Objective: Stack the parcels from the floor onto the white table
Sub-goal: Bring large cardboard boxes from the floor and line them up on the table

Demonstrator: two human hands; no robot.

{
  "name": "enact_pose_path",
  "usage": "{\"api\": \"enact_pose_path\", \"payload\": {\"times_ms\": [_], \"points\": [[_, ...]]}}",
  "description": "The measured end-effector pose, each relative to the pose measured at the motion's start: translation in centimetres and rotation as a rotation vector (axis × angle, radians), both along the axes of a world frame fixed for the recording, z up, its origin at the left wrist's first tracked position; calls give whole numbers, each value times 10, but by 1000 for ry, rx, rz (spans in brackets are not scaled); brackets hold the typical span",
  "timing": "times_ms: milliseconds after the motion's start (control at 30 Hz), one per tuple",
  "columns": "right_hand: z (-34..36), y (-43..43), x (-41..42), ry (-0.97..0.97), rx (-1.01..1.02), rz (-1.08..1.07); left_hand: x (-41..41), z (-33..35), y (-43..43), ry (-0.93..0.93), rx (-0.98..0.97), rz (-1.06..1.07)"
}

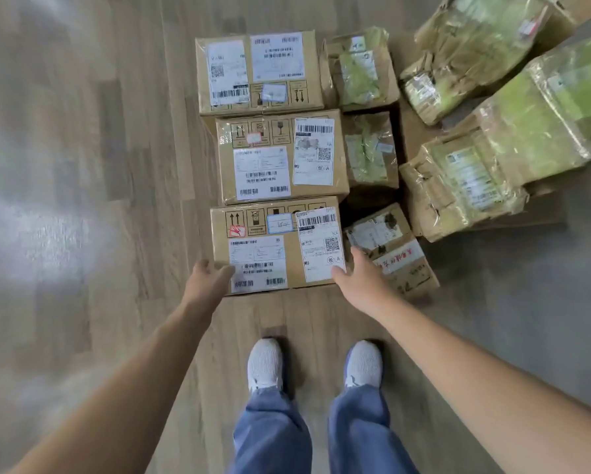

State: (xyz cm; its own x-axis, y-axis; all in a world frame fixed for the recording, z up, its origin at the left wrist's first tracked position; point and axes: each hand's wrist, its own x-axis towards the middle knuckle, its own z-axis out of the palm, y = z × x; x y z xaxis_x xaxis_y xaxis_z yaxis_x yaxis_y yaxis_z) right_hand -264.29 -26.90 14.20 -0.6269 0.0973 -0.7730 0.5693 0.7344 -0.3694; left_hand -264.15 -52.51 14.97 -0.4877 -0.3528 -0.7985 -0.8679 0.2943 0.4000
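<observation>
Three brown cardboard parcels with white shipping labels lie in a row on the wooden floor: a near one (pixel 276 246), a middle one (pixel 280 155) and a far one (pixel 258 71). My left hand (pixel 207 283) is at the near parcel's front left corner, fingers apart, holding nothing. My right hand (pixel 359 278) is at its front right corner, also spread, with fingertips over the label's edge. I cannot tell whether either hand touches the box. The white table is out of view.
Smaller taped boxes (pixel 393 251) (pixel 371 150) (pixel 361 68) lie right of the row. Large battered parcels wrapped in clear tape (pixel 465 186) (pixel 475 46) are piled at the right. My two feet in white shoes (pixel 265 364) stand just before the near parcel. Open floor lies to the left.
</observation>
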Motion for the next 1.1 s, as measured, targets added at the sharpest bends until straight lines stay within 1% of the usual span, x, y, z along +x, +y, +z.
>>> {"api": "enact_pose_path", "payload": {"times_ms": [100,200,300,367,467,600,767,833,933,1000,1100], "points": [[-17,-8,3,31,-78,-44,12,-21,-2,30,55,33],[-13,-7,5,73,-104,-124,22,-17,2,73,105,46],[12,2,6,106,-108,-173,28,13,9,159,108,53],[41,8,7,115,-107,-184,28,49,17,228,99,68],[98,21,5,126,-117,-195,22,114,29,305,118,42],[193,46,-3,181,-137,-241,10,210,47,409,177,-5],[320,85,-10,323,-139,-253,-6,335,85,557,289,-85],[369,103,-10,359,-137,-268,-11,380,102,641,297,-153],[440,132,-3,419,-165,-235,-16,439,122,727,285,-225],[484,148,5,497,-183,-217,-22,475,133,784,275,-282],[546,168,16,657,-104,-263,-31,523,149,839,320,-301]]}}
